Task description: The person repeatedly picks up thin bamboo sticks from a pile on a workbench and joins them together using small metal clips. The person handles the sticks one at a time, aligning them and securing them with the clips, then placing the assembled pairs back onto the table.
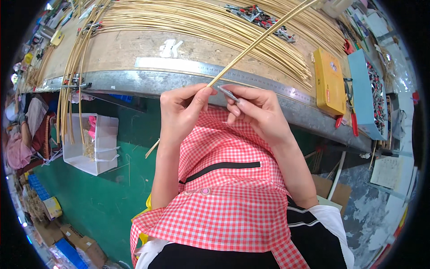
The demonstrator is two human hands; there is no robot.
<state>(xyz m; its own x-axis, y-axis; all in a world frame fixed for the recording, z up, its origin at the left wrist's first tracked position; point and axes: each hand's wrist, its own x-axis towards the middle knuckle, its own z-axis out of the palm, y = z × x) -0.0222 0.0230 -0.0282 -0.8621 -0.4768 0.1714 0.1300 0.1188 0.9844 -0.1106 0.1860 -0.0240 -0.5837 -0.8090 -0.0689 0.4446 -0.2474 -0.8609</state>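
Bench [121,49] w/ loose strips [179,20] on far side, L hand [182,107] pinching cane [251,47] over near edge, slanting far right, R hand [256,106] gripping small metal tool [229,93]; cane's prob. light, springy, splintery, best held nr tool.

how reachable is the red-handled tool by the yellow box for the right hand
Probably yes: the red-handled tool lies with its handles toward the near table edge, seemingly uncovered, beside the yellow box. But the right hand holds a small grey tool, which it may need to set down.
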